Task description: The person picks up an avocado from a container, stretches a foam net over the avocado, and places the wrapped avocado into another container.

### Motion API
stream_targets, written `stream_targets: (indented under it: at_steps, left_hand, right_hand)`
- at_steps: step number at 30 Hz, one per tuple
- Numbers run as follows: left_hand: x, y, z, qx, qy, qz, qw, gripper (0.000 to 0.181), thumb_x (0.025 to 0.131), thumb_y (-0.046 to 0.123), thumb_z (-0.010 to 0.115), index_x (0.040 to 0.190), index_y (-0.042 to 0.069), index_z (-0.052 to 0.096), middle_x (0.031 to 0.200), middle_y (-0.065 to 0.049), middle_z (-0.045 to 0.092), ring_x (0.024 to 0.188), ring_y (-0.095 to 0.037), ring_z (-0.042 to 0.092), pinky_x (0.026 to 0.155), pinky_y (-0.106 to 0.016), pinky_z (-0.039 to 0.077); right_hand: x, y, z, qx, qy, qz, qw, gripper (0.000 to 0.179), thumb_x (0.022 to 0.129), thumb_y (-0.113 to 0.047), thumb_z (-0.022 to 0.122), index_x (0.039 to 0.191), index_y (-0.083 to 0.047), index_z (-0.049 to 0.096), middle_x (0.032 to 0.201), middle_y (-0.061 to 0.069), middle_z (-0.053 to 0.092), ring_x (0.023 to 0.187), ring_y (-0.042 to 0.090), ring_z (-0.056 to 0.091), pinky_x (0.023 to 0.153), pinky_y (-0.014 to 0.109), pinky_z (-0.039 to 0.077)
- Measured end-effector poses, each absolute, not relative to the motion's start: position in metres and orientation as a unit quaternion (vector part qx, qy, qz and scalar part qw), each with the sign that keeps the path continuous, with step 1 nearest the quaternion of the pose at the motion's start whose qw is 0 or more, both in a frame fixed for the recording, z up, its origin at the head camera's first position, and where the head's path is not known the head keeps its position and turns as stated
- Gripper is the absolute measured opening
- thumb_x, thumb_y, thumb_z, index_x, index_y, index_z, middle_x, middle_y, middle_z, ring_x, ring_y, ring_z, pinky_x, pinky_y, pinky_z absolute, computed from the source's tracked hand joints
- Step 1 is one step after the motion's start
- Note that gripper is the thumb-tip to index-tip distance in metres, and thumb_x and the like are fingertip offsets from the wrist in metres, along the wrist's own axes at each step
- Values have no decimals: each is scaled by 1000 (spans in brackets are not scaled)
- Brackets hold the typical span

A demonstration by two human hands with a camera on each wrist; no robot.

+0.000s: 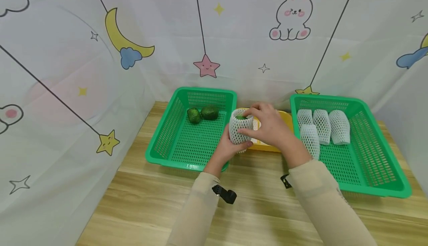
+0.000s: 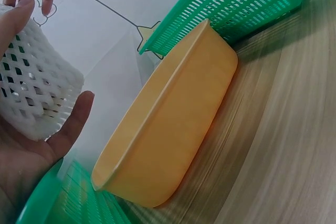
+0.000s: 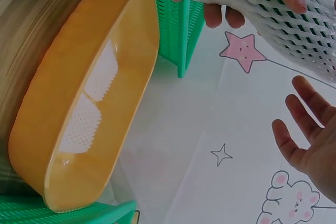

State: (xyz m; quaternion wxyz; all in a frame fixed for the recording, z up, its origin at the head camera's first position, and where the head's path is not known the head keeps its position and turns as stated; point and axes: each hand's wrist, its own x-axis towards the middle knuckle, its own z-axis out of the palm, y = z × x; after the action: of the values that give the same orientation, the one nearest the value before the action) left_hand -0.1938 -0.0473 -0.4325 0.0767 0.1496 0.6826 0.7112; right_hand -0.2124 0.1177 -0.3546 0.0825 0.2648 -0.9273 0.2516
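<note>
In the head view, my left hand (image 1: pixel 230 145) grips a white foam net sleeve (image 1: pixel 239 130) round its side, thumb low across the front. A green fruit (image 1: pixel 241 117) shows at the sleeve's upper opening. The thumb and forefinger of my right hand (image 1: pixel 269 125) are at that opening, pinching the sleeve's edge next to the fruit. Dark green shows through the mesh (image 2: pixel 29 77) in the left wrist view. Other fingers of the right hand (image 3: pixel 320 145) are spread off the sleeve in the right wrist view.
Two dark green fruits (image 1: pixel 210 112) lie in the left green basket (image 1: pixel 190 166). Several foam-sleeved items (image 1: pixel 322 127) fill the left part of the right green basket (image 1: pixel 374 190). Between them, a yellow bin (image 3: pixel 58 87) holds flat white foam nets (image 3: pixel 81 121). A printed curtain (image 1: pixel 250 52) hangs behind.
</note>
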Motion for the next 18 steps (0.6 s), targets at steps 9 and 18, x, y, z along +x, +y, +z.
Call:
stream_targets:
  at_steps: [9,18]
  left_hand:
    - [-197,-43,-431,157,677,715,78,77,80,5,71,140,8,23,126,-12,41,104,-21,52,83,-32,48]
    - [-210,-39,-452,142,684,711,74,79,78,7,73,139,12,24,126,-11,42,106,-22,50,84,-34,48]
  right_hand:
    - [-212,121,-357,269,-924,265,64,46,77,-46,72,109,-15,63,114,9,50,105,29,45,88,48,41]
    - [-210,122,-361,228,-905,360,-16,70,76,-42,75,132,-14,44,125,12,45,107,31,49,86,47,44]
